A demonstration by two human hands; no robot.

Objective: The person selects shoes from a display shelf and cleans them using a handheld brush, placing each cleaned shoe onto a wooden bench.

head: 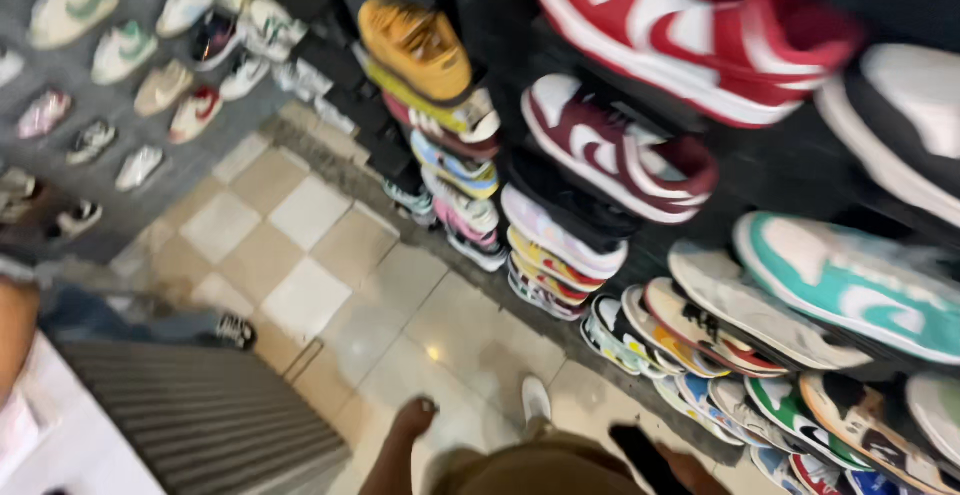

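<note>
Basically left hand (415, 417) hangs empty nr sneaker wall (640, 155).

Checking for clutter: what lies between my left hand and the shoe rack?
Head view: between left hand and rack, only tiled floor and a white shoe.

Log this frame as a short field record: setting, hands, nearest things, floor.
setting: shoe shop, sneakers on wall racks
left hand: hanging at the side, seems closed, holds nothing visible
right hand: low at the frame edge, by a black object; grip unclear
nearest display: stacked sneakers, red and white sneaker above
floor: beige and white tiles
also: another person's shoe
</note>
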